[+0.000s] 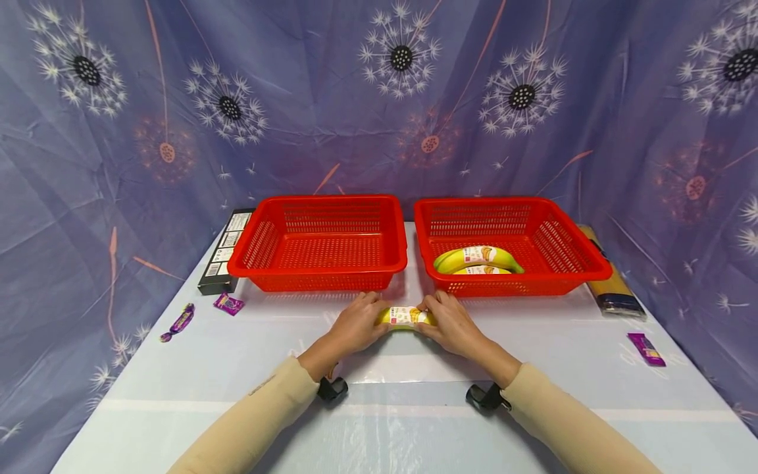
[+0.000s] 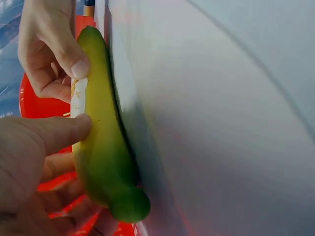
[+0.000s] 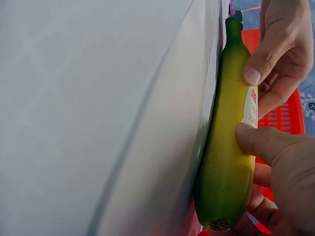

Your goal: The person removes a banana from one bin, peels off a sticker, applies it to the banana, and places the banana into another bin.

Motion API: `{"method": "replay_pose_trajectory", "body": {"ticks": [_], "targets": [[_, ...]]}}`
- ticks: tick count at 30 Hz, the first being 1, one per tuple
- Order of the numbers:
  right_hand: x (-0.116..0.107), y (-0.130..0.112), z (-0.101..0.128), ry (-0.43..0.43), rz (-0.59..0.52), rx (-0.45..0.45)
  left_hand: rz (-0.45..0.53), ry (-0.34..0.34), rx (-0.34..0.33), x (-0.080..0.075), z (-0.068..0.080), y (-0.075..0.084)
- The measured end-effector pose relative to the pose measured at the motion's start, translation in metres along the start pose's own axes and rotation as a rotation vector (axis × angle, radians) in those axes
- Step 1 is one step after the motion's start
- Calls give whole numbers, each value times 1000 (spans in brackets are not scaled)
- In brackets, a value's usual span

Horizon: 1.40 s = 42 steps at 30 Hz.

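A yellow-green banana with a white paper label (image 1: 405, 317) lies on the pale, plastic-covered surface (image 1: 379, 408), just in front of the gap between two red perforated plastic baskets. The person's left hand (image 1: 355, 324) grips one end of it and the right hand (image 1: 453, 325) grips the other, with the labelled middle showing between them. In the left wrist view the left thumb (image 2: 59, 130) presses against the side of the fruit by the label while the other fingers curl behind it; the right wrist view shows the right thumb (image 3: 266, 140) at the edge of the label and the fingers wrapped beneath. The banana touches the surface along its length. Both forearms wear beige sleeves, each with a small black device at the wrist.

The left red basket (image 1: 322, 217) shows nothing inside. The right red basket (image 1: 583, 253) holds two more labelled bananas (image 1: 476, 259), lying side by side near its front wall. A black box with white labels (image 1: 225, 253) lies just beside the left basket, and two small purple wrapped sweets (image 1: 227, 303) (image 1: 179, 322) lie near it on the surface. A long brown-and-dark package (image 1: 612, 283) lies along the right basket's far side, and another purple wrapper (image 1: 647, 349) sits well apart toward the right edge. A blue-violet cloth printed with dandelion heads (image 1: 379, 99) hangs behind everything.
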State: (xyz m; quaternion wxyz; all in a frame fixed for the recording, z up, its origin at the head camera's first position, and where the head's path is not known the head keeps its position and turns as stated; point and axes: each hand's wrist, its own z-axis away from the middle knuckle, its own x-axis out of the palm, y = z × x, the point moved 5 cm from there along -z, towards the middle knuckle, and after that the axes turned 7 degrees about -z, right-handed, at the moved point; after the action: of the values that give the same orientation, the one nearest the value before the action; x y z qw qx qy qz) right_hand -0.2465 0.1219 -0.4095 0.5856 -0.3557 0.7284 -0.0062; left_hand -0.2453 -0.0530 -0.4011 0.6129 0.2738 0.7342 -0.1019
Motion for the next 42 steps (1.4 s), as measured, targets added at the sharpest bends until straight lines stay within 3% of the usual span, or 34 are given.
{"method": "replay_pose_trajectory", "body": {"ticks": [6, 11, 23, 28, 36, 42], "targets": [[1, 0, 0, 9, -18, 11, 188, -67, -177, -4, 10, -14], [3, 2, 0, 11, -25, 31, 278, -94, -216, -3, 16, -20], [3, 3, 2, 5, -92, 82, 274, -46, -224, 3, 15, -20], [-1, 11, 9, -5, -225, 133, 279, -49, -216, 3, 15, -19], [-21, 44, 33, 45, -472, 278, 281, -52, -215, 3, 16, -18], [-47, 82, 49, 143, -636, 470, 275, -40, -212, 3, 17, -19]]}}
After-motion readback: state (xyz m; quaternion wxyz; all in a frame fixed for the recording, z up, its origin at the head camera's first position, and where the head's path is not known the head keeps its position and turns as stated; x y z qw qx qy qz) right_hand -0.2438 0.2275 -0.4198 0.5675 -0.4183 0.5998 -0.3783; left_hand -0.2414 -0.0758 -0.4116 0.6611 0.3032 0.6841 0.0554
